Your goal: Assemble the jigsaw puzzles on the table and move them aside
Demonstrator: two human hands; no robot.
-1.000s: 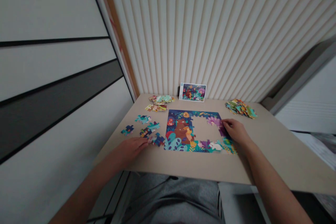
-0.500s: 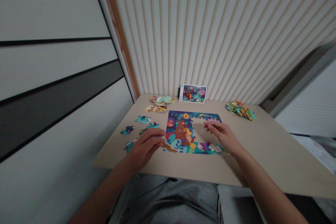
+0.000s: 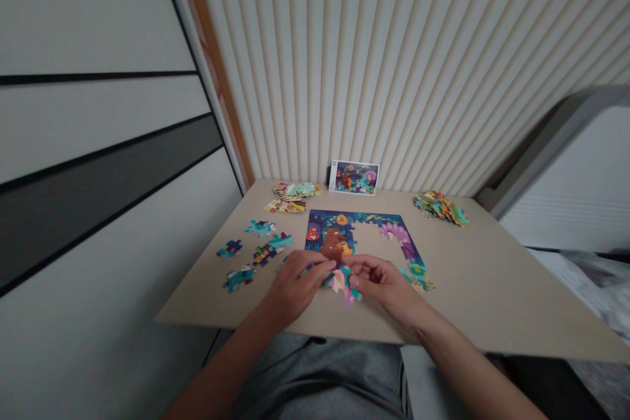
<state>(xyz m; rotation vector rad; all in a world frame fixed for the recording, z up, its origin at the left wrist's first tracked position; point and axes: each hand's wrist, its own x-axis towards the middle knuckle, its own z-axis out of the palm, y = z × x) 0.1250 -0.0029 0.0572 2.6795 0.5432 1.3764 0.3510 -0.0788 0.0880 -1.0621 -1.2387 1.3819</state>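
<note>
While hands hold jigsaw piece, label illegible

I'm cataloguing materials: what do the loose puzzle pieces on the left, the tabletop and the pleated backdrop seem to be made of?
Loose puzzle pieces: probably matte cardboard, being thin, flat and printed, with knobbed edges.
Tabletop: perhaps matte laminate; it looks smooth, beige and grainless.
Pleated backdrop: fabric or plastic, dull cream, with regular folds; which is unclear.

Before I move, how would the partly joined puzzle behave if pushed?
The puzzle would likely slide rather than tip, since it lies flat on the tabletop. Its narrow right-hand strip might bend or part, with bare tabletop on both sides. It is probably light: the loose pieces look thin.
</note>
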